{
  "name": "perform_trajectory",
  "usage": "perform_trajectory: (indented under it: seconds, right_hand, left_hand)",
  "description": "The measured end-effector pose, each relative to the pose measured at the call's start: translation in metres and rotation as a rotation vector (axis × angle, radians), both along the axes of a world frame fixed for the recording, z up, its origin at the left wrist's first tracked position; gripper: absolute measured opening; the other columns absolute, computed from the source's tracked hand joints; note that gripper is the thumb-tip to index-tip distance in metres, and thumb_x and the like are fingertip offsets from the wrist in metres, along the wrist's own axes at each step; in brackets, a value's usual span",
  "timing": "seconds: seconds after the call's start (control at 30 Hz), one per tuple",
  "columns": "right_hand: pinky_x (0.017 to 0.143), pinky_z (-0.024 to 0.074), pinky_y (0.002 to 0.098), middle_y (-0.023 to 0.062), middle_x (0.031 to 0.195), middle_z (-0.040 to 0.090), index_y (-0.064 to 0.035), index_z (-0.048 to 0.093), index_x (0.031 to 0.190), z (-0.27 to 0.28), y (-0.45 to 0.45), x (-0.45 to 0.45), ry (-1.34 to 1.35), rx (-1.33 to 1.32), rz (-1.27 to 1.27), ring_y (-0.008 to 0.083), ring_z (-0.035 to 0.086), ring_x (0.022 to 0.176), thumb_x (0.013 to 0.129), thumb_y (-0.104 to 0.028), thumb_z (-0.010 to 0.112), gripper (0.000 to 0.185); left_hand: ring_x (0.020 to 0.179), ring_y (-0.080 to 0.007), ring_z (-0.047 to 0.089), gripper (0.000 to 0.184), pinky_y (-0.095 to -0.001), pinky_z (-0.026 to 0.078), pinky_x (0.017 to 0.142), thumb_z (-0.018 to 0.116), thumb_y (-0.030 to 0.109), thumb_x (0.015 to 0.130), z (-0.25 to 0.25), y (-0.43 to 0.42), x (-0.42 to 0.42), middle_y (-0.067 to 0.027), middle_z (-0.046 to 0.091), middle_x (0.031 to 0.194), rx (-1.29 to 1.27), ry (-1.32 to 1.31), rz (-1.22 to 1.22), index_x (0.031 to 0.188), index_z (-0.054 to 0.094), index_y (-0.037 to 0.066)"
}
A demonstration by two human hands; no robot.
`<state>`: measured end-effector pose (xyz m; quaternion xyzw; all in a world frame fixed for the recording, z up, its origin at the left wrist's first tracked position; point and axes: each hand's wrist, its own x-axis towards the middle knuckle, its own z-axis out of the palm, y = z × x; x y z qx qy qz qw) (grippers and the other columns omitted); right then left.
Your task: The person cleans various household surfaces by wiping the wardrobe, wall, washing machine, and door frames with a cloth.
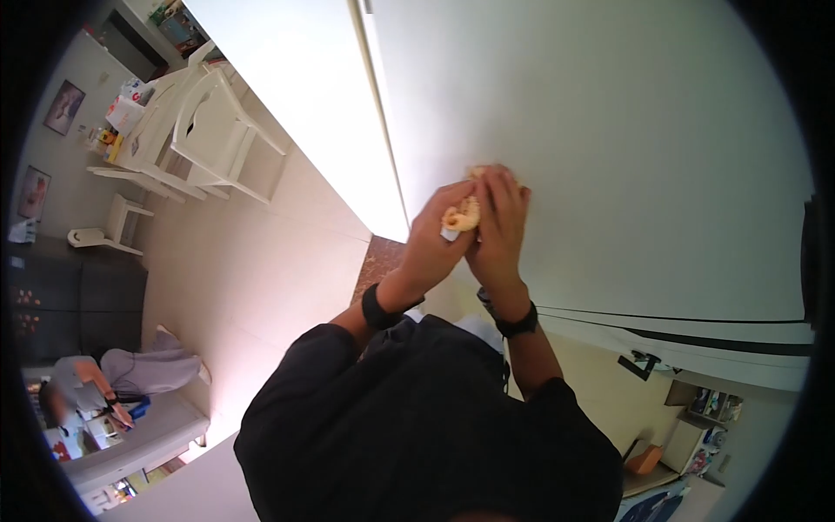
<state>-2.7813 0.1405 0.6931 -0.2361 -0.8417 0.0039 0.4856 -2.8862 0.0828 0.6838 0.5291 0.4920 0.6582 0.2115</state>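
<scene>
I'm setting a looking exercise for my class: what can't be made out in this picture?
All in the head view:
- Full shape of the crumpled yellowish thing: partly covered by the left grip and right grip.
- The white surface directly behind the grips: hidden by them.
- The dark thing at far right: cut off by the round edge.
- Details of the wall pictures: too small.

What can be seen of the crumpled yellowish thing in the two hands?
The crumpled yellowish thing looks soft, perhaps cloth, bunched into irregular folds. The left hand grips it, and the right hand covers part, hiding its full shape. A small white patch shows at its lower edge. It is before a large pale panel; contact there is unclear.
</scene>
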Motion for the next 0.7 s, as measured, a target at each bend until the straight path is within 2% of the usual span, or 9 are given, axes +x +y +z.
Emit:
perform_trajectory:
  seconds: [0.07,0.13,0.23,0.37,0.47,0.67,0.7]
  right_hand:
    - [0.101,0.0328,0.055,0.0156,0.135,0.047,0.0021,0.053,0.125,-0.012,0.003,0.003,-0.007,0.023,-0.023,0.037,0.043,0.128,0.077,0.002,0.062,0.049]
    - [0.101,0.0323,0.0559,0.0158,0.137,0.045,0.0012,0.053,0.126,-0.03,0.002,0.012,-0.029,0.019,-0.055,0.0386,0.041,0.128,0.076,0.001,0.063,0.05]
    - [0.104,0.032,0.0577,0.018,0.138,0.041,0.0006,0.053,0.127,-0.055,-0.007,0.027,-0.128,-0.078,-0.102,0.0422,0.039,0.128,0.08,-0.001,0.063,0.048]
    - [0.104,0.0341,0.0567,0.0192,0.136,0.042,0.0014,0.052,0.128,-0.075,-0.011,0.036,-0.161,-0.15,-0.082,0.0429,0.038,0.128,0.085,-0.003,0.062,0.044]
    - [0.104,0.0362,0.054,0.0192,0.136,0.042,0.0027,0.052,0.128,-0.073,-0.008,0.032,-0.141,-0.16,-0.039,0.0425,0.038,0.128,0.086,-0.004,0.061,0.044]
    - [0.099,0.0421,0.0503,0.0183,0.134,0.046,0.005,0.056,0.122,-0.037,0.016,0.007,-0.002,0.026,0.073,0.042,0.045,0.121,0.084,-0.001,0.062,0.039]
    - [0.098,0.0426,0.0498,0.0175,0.133,0.047,0.0049,0.057,0.121,-0.03,0.016,0.001,0.005,0.014,0.103,0.0416,0.045,0.12,0.083,0.0,0.062,0.039]
  left_hand:
    - [0.107,-0.0307,0.061,0.045,-0.0339,0.05,0.089,0.066,-0.004,0.077,0.0,0.005,-0.002,-0.0172,0.059,0.119,0.098,0.092,0.017,0.121,0.055,0.001]
    - [0.101,-0.0311,0.064,0.043,-0.0339,0.053,0.084,0.067,-0.001,0.077,-0.013,0.007,0.0,-0.0163,0.061,0.117,0.064,0.128,0.015,0.118,0.056,0.003]
    - [0.095,-0.0281,0.065,0.04,-0.0318,0.053,0.081,0.07,0.0,0.078,-0.035,0.014,0.001,-0.0158,0.064,0.108,0.04,0.205,0.04,0.116,0.057,0.0]
    - [0.097,-0.0303,0.065,0.035,-0.0339,0.054,0.079,0.071,0.001,0.077,-0.05,0.016,-0.003,-0.0167,0.064,0.109,-0.01,0.204,0.007,0.11,0.059,0.001]
    - [0.096,-0.0308,0.066,0.036,-0.0345,0.055,0.079,0.072,0.002,0.077,-0.045,0.024,-0.012,-0.0175,0.064,0.109,0.067,0.246,0.042,0.111,0.06,0.001]
    - [0.095,-0.03,0.066,0.037,-0.0333,0.054,0.079,0.073,0.002,0.076,0.004,0.028,-0.025,-0.0187,0.064,0.11,0.208,0.329,0.166,0.111,0.06,0.0]
    - [0.092,-0.0286,0.067,0.039,-0.0321,0.055,0.076,0.074,0.007,0.075,0.008,0.029,-0.027,-0.0149,0.065,0.11,0.223,0.294,0.216,0.112,0.062,0.004]
